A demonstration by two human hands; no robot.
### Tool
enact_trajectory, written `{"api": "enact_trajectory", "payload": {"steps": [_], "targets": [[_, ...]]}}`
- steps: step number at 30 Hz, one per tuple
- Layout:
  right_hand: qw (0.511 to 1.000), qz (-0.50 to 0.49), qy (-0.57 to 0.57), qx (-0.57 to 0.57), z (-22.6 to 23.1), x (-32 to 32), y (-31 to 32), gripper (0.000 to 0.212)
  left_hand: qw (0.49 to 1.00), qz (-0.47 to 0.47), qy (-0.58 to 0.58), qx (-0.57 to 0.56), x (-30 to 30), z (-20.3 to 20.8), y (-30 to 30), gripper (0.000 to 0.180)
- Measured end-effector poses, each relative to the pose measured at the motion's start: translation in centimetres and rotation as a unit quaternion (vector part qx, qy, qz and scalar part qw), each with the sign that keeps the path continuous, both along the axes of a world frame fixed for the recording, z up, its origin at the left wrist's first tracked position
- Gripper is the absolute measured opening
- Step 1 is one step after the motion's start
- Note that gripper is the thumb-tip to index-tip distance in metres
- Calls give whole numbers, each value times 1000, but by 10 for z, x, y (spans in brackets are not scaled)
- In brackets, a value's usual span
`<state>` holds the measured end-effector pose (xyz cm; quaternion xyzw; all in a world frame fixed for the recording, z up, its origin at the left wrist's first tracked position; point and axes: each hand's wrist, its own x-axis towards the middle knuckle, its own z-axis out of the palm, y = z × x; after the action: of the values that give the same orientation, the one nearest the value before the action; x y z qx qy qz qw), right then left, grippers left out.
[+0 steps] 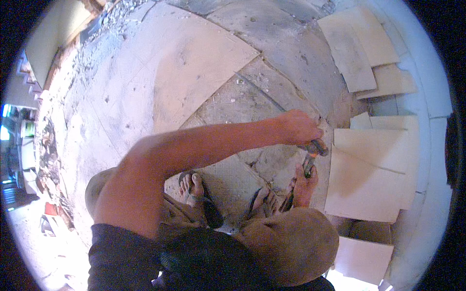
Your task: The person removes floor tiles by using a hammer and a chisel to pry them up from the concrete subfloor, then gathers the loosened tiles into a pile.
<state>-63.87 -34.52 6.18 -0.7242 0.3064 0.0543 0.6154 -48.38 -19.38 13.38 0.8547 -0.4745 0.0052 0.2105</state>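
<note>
My right hand (305, 185) is closed around the dark handle of what looks like a hammer (310, 157), with an orange band below its dark head. It is low beside my right knee. Reaching across from the left, my left hand (295, 127) is closed just above the hammer's head. The fingers hide whatever it grips, and whether it touches the head I cannot tell. Below both hands lies a dusty, broken floor surface (276, 165). A large square tile (204, 68) lies farther off, its corner pointing toward the hands' side.
Several cream tiles (374, 169) overlap along the right-hand wall (432, 160), with more tiles (359, 43) behind them. My feet (191, 186) in sandals stand close to the work area. Rubble (104, 41) lines the far left edge.
</note>
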Motion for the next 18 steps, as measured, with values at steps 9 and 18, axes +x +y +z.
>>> {"api": "enact_trajectory", "payload": {"steps": [9,18], "targets": [[993,-83,-19,88,-7,-47,-19,24,992,111,-15,-57,-7,-75,-18,31],[938,-262,-164,160,41,-22,-29,20,987,145,18,-72,-7,-91,-41,24]]}}
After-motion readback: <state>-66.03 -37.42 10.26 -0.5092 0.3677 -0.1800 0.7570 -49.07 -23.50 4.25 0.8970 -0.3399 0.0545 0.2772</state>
